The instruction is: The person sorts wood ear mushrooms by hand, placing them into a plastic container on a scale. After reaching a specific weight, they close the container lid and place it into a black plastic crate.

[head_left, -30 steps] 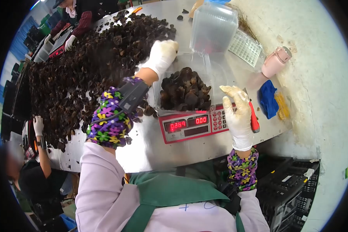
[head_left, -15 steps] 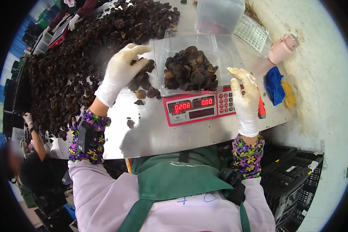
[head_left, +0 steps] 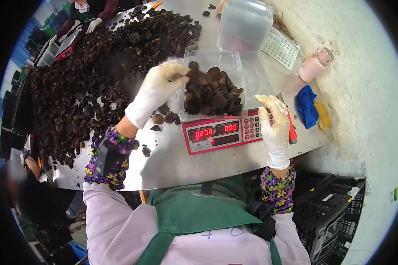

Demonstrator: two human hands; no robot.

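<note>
My left hand (head_left: 161,86), in a white glove, reaches over the left side of a clear plastic box. Its thumb and fingertips close on a dark wood ear mushroom (head_left: 193,70) at the top left of the heap. More wood ear mushrooms (head_left: 216,95) fill the clear box (head_left: 180,104), whose lid stands open behind. Under the box is a red digital scale (head_left: 227,141) with lit red figures reading 0.208 and 0.00. Beside the scale's keypad, my gloved right hand (head_left: 274,126) hovers with loosely bent fingers apart, holding nothing.
Loose wood ears (head_left: 88,84) cover the table's left side. Stacked clear boxes (head_left: 245,26), a white gridded tray (head_left: 281,47), a pink bottle (head_left: 316,65) and a blue cloth (head_left: 306,103) stand along the right. Black crates (head_left: 331,198) sit below. Other people work at left.
My left hand has moved right to the box and closed its fingers on a mushroom. My right hand stays near the keypad. The whole view has shifted slightly.
</note>
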